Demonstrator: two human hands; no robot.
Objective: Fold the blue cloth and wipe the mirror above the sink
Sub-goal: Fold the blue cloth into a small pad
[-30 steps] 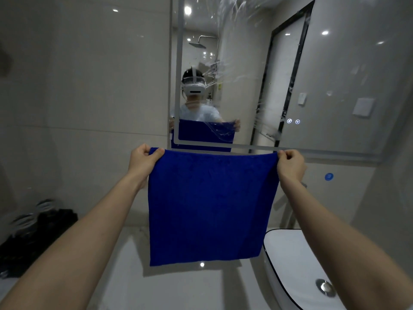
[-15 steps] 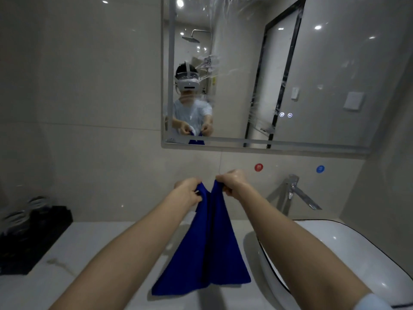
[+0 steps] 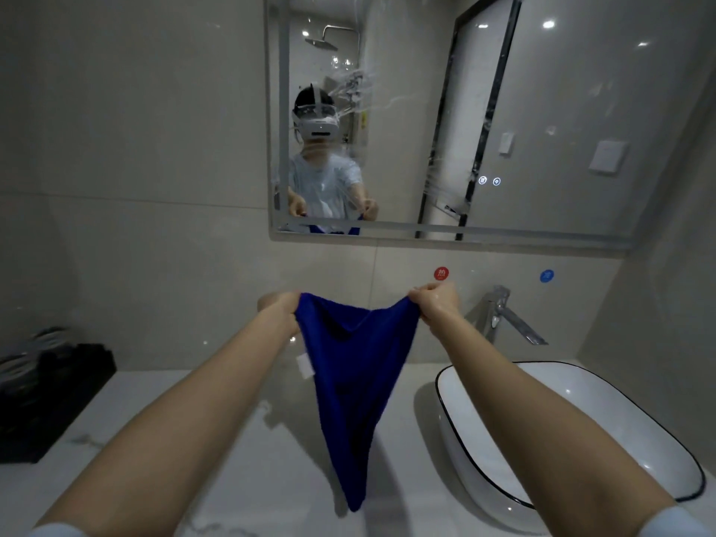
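Note:
The blue cloth [image 3: 350,385] hangs folded between my hands above the counter, sagging in the middle and tapering to a point at the bottom; a small white label shows on its left edge. My left hand [image 3: 279,312] grips the cloth's upper left corner. My right hand [image 3: 434,307] grips the upper right corner. The mirror [image 3: 542,122] hangs on the wall above, streaked with smears, and reflects a person holding the cloth. The white sink [image 3: 573,424] sits on the counter at lower right.
A chrome faucet [image 3: 503,319] sticks out of the wall behind the sink. Red [image 3: 441,273] and blue [image 3: 546,275] round stickers mark the wall below the mirror. A black tray [image 3: 50,393] with glasses stands at the left on the marble counter [image 3: 240,470].
The cloth was first held spread flat, then my hands brought its top corners together. Now my hands have moved apart again, holding the doubled cloth, and it sags between them.

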